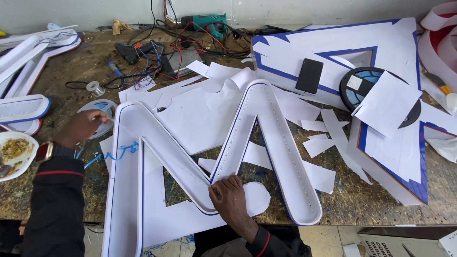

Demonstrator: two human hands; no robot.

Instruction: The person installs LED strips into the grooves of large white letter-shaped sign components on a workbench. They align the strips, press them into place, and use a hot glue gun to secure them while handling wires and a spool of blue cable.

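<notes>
While the big white M-shaped channel letter with blue edging (204,157) is lying open side up across the worn wooden surface (362,200), the left hand (82,126) is resting at its upper left corner, fingers curled loosely and pinching nothing clearly visible, probably steadying that end. At the letter's lower middle vee, the right hand (232,197) is pressing down, fingers bent together against the rim. A black phone (309,75) is lying farther right.

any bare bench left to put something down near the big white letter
Bare wood shows between the plate of food and the letter's left edge, and at the front right before the blue-edged panel. The back by the drill and wires is crowded.
</notes>
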